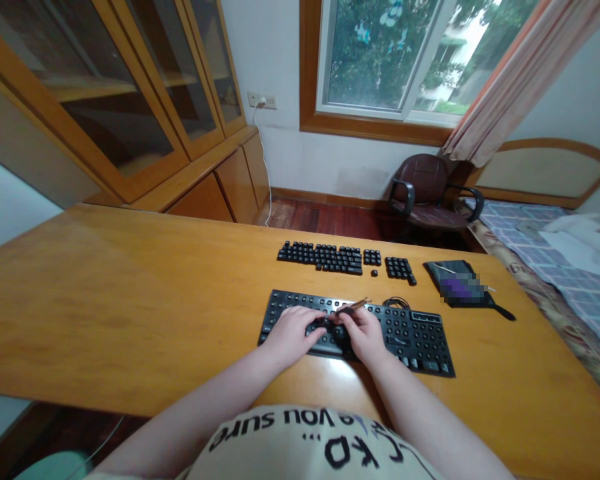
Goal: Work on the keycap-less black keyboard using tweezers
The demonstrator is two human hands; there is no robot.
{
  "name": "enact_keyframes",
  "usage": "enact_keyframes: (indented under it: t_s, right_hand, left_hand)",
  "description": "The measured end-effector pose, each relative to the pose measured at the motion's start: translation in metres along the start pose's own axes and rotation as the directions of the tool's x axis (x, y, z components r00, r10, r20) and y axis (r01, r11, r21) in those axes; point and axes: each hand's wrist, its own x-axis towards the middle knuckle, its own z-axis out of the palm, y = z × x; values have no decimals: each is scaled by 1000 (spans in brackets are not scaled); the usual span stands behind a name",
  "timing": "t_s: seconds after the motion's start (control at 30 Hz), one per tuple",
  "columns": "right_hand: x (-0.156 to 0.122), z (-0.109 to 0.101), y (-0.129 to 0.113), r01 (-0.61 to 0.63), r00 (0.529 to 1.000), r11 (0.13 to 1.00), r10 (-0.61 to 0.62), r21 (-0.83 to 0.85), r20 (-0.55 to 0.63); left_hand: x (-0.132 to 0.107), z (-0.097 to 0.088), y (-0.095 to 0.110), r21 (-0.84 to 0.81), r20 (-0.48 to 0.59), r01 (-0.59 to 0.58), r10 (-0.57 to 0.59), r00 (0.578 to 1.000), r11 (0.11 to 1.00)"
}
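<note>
A black keyboard base (395,340) with bare key sockets lies across the desk in front of me, its keycaps off. My left hand (294,332) rests over its left half, thumb apart from the fingers, and appears to hold nothing. Just to the right, my right hand (364,333) pinches a thin brown stick-like tool (357,305) above the middle of the base. The tool's lower end is partly hidden by the fingers, and its exact kind is unclear. Behind the base, the loose black keycaps (325,257) are laid out in keyboard order.
A coiled black cable (397,303) sits at the keyboard's back edge. To the right lies a dark pouch (453,297) with thin sticks on it. Beyond the wooden desk (155,300) stand a brown armchair (425,190), a bed (555,247) and a glass-doored cabinet (180,157).
</note>
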Motion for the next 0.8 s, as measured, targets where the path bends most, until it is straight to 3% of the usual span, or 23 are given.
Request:
enact_keyframes:
  t_s: [0.27,0.5,0.63,0.8]
  right_hand:
    - [1,-2,-7,111,992,980,-98,-164,83]
    - [1,-1,-16,248,954,942,-197,-226,226]
    - [1,-1,-15,234,965,938,-191,-257,182]
    - [1,-2,-16,253,959,935,-209,-247,191]
  left_hand:
    - [0,4,0,-111,-45,18,-23,999,994]
    - [-3,11,-5,-126,-130,26,-43,991,992]
    - [-1,7,-7,-183,-88,-38,22,996,982]
    - [1,-1,-6,-336,-18,78,-90,996,939]
